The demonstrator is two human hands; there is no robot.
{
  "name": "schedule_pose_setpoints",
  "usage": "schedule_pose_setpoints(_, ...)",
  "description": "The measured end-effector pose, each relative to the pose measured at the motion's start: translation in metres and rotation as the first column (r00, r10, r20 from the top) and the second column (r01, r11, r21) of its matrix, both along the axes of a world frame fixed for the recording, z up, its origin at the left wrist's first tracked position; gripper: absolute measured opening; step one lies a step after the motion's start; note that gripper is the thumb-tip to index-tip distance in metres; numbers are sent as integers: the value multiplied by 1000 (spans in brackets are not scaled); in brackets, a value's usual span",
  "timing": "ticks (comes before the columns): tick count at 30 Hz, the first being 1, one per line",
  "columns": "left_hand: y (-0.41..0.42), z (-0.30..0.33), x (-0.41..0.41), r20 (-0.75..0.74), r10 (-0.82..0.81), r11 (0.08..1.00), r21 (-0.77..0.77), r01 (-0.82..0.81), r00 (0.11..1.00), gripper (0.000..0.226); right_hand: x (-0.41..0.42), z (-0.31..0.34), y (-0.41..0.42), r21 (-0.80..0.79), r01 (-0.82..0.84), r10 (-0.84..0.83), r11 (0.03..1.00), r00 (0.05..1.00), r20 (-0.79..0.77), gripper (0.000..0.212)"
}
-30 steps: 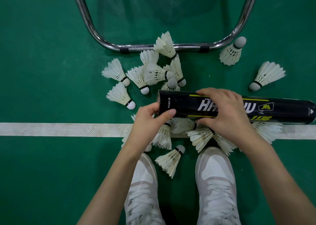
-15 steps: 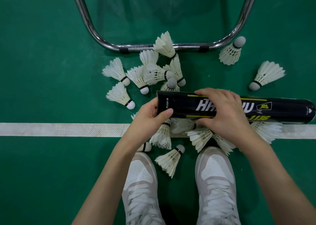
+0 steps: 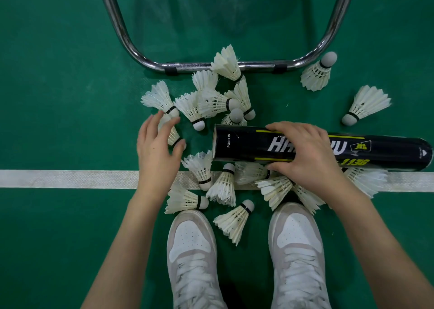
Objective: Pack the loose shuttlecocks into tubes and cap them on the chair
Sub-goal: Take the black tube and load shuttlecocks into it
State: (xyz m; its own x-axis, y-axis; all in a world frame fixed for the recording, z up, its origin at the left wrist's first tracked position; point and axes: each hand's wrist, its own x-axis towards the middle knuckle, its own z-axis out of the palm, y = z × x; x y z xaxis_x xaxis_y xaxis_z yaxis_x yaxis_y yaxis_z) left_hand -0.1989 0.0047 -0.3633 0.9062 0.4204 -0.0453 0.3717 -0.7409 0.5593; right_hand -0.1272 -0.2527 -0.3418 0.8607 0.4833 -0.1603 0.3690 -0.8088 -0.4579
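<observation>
A black shuttlecock tube (image 3: pixel 387 149) lies on its side on the green floor, its open end facing left. My right hand (image 3: pixel 305 158) grips the tube around its middle. Left of that open end, my left hand (image 3: pixel 157 151) curls over a white shuttlecock (image 3: pixel 173 136), fingers above it and thumb by its cork. Several loose shuttlecocks lie in a pile (image 3: pixel 211 102) behind the tube. More shuttlecocks are scattered in front of the tube (image 3: pixel 223 186), and some are half hidden under it and my right hand.
The chrome tube frame of a chair (image 3: pixel 131 47) curves across the floor just beyond the pile. Two shuttlecocks (image 3: pixel 317 73) (image 3: pixel 366 104) lie apart at the right. A white court line (image 3: pixel 70 179) runs left to right. My two white shoes (image 3: pixel 192 250) (image 3: pixel 298 243) stand below.
My left hand has left the tube's open end and moved left and away from me onto a loose shuttlecock. The right hand and the tube have stayed put.
</observation>
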Motion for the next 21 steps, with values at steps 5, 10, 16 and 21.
schedule_pose_setpoints(5,6,-9,1,-66,31,999,-5,-31,997,53,1,-1,0,6,4,-4,1000,1000,-2,74)
schedule_pose_setpoints(10,4,-8,-1,9,109,994,-15,-109,994,46,1,-2,0,3,3,-3,1000,1000,0,74)
schedule_pose_setpoints(16,7,-5,0,-55,115,993,35,-113,992,29,1,-1,0,1,5,-5,1000,1000,2,74)
schedule_pose_setpoints(21,2,10,-1,-123,163,983,101,-151,979,28,1,-2,0,-10,2,-2,1000,1000,-1,74)
